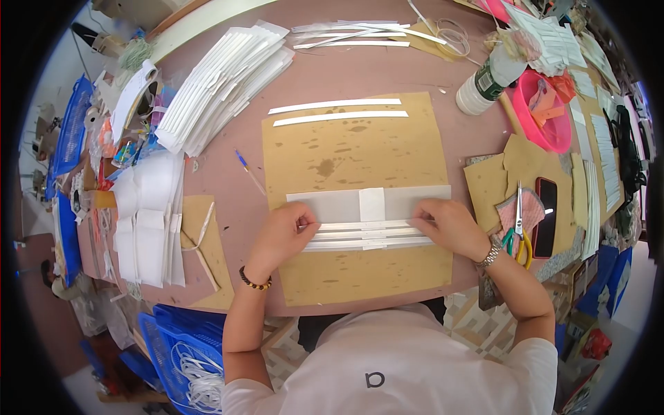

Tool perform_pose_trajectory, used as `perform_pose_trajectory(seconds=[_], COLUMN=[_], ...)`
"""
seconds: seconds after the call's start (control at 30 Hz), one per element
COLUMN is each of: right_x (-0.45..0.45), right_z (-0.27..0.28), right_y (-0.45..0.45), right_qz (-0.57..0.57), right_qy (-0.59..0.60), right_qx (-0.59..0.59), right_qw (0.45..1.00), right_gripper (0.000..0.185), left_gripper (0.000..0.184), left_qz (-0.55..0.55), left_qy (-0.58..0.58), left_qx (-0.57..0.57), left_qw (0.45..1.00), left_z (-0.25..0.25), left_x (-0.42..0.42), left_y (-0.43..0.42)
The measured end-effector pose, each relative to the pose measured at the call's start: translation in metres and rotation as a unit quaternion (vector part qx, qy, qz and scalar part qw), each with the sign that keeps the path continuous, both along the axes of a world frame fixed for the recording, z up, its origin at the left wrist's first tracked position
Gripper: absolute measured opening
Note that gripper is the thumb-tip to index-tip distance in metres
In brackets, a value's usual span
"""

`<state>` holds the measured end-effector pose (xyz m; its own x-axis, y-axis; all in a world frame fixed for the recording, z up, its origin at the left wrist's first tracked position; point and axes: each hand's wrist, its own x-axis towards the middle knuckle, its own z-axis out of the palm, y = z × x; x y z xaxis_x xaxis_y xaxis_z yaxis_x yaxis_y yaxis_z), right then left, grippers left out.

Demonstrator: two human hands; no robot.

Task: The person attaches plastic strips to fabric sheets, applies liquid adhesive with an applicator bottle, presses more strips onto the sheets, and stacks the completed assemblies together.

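My left hand (282,232) pinches the left end of a narrow white strip (346,226), and my right hand (451,227) has its fingers closed at the right end. Under the strip lies a translucent whitish sheet (325,204) with further white strips running across its lower half. A short white band (372,204) crosses the sheet's middle from top to bottom. All of this rests on brown paper (353,277) with dark stains. Above the sheet, two loose white strips (339,115) lie side by side on the paper. My fingers hide the strip's ends.
Stacked white strip-covered sheets (221,86) stand at the upper left, folded white sheets (149,221) below them. A pen (243,164) lies nearby. On the right are scissors (519,228), a phone (546,218), a bottle (487,83) and a pink basket (543,114).
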<state>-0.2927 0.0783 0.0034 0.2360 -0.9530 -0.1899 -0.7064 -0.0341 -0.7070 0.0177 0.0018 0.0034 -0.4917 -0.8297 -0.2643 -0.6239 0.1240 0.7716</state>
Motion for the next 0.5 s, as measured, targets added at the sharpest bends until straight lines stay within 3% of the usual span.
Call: perform_pose_trajectory(seconds=[0.2,0.27,0.3,0.37,0.43,0.5], right_x=[0.002,0.006,0.007,0.009,0.001,-0.005], right_z=[0.000,0.003,0.006,0.015,0.016,0.014], right_y=[0.001,0.001,0.003,0.003,-0.012,-0.036], right_qz=[-0.005,0.009,0.009,0.024,0.031,0.039], right_qy=[0.000,0.072,0.073,0.206,0.213,0.218], right_qx=[-0.006,-0.009,-0.012,-0.097,-0.147,-0.196], right_qw=[1.000,0.997,0.997,0.974,0.965,0.955], right_gripper=[0.016,0.016,0.016,0.016,0.016,0.016], left_gripper=[0.012,0.012,0.014,0.016,0.022,0.022], left_qz=[-0.002,-0.009,-0.017,-0.024,0.035,0.017], left_qy=[-0.008,-0.012,-0.053,-0.093,-0.200,-0.167], left_qx=[-0.012,-0.015,-0.050,-0.090,-0.242,-0.296], left_qw=[1.000,1.000,0.997,0.991,0.949,0.940], left_z=[0.002,0.003,0.006,0.015,0.024,0.023], left_x=[-0.003,-0.004,-0.005,-0.008,-0.010,-0.013], left_y=[0.001,0.003,0.005,0.005,0.004,-0.020])
